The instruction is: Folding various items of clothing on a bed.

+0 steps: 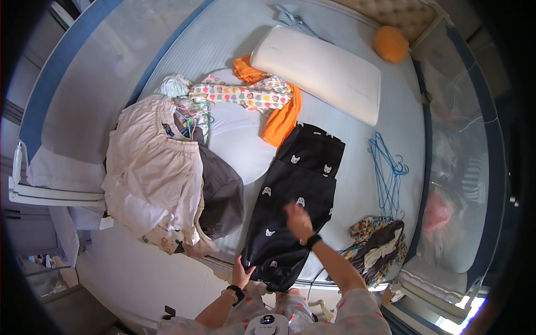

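A long black garment [290, 190] with white animal-face prints lies lengthwise on the bed in front of me. It looks like folded trousers, and its near end hangs at the bed's front edge. My left hand [242, 274] is closed on the lower left edge of that garment, thumb on the outside. Over its middle right part is my right hand [300, 222], fingers stretched toward the far left and slightly blurred. I see nothing held in it. Whether the right palm presses the cloth I cannot tell. Both wrists wear dark bands.
Left lies a heap of beige shorts [159, 167] and dark grey clothing [220, 195], with hangers behind. Farther back are an orange garment [282, 123], a patterned one [243, 96] and a white pillow [318, 72]. Blue hangers [385, 173] and floral clothes [374, 245] lie right. Mesh rails flank the bed.
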Demonstrator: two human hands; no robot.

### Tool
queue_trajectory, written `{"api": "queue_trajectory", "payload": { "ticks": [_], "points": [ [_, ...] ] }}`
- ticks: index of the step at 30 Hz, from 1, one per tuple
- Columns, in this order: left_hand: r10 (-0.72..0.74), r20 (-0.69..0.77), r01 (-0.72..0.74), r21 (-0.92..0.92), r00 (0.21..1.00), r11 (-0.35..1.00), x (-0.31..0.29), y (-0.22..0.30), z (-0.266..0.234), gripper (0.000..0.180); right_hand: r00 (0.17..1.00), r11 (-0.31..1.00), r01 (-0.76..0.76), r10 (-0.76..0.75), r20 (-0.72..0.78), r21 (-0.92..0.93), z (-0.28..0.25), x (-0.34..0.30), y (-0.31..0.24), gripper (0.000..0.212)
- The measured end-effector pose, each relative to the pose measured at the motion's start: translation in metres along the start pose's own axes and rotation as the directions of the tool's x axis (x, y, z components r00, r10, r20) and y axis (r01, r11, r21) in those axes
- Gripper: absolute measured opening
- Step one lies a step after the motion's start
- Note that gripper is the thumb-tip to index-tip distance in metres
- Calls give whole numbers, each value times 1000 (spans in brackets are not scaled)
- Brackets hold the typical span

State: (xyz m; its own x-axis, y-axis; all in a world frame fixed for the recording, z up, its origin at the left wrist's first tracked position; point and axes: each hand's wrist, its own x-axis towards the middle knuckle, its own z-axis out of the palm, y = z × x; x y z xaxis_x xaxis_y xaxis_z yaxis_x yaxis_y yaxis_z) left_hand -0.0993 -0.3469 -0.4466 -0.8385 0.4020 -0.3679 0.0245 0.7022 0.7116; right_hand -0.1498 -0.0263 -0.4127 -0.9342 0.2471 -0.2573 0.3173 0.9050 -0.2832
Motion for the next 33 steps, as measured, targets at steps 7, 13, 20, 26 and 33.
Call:
{"api": "queue_trajectory", "payload": {
  "ticks": [7,13,20,26,33],
  "points": [
    [11,58,-12,16,998,1000,-1,-6,8,73,876,919,392,-356,324,-49,48,-192,-28,54],
    [-48,123,42,47,991,998,-16,18,13,73,892,872,444,-408,194,-208,62,-222,-20,57],
    [-149,121,138,93,981,986,-22,36,17,67,917,933,358,-345,200,-27,82,-228,-24,39],
    [-139,144,156,-108,980,982,-32,20,28,71,914,919,387,-371,167,-77,66,-253,-9,39],
    [169,155,-217,389,973,895,-24,53,1,60,787,714,616,-573,229,-332,89,-257,-14,65]
  ]
}}
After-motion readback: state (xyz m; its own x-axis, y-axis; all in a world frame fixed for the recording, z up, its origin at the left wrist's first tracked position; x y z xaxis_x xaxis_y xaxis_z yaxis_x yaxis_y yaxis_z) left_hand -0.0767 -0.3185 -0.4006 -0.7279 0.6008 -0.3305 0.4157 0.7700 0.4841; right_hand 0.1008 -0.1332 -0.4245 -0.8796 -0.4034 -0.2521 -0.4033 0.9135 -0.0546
